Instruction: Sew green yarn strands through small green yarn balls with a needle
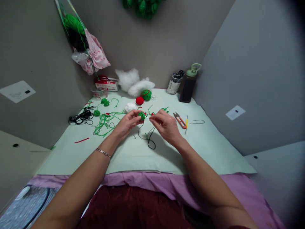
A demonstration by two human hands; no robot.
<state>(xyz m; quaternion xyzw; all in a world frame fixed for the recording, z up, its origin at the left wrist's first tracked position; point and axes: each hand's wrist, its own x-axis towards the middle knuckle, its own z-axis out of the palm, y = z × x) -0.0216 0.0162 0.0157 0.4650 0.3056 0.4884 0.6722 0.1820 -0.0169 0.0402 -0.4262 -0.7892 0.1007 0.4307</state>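
My left hand (129,123) pinches a small green crocheted piece (142,115) between thumb and fingers. From the right, my right hand (166,125) grips a thin, pale needle (147,117) whose tip points at the green piece. Black yarn (151,145) hangs below both hands and curls into a loop on the table. Small red and white bits show just behind the piece, partly covered by my fingers. A ball of white yarn (131,107) lies right behind my left hand.
Orange-handled thread snips (180,121) and a yellow-handled hook (186,124) lie to the right. Tangled green yarn (104,124) and black yarn (82,117) spread leftward. White stuffing (133,83), a red yarn ball (139,100) and a dark bottle (187,89) stand along the back.
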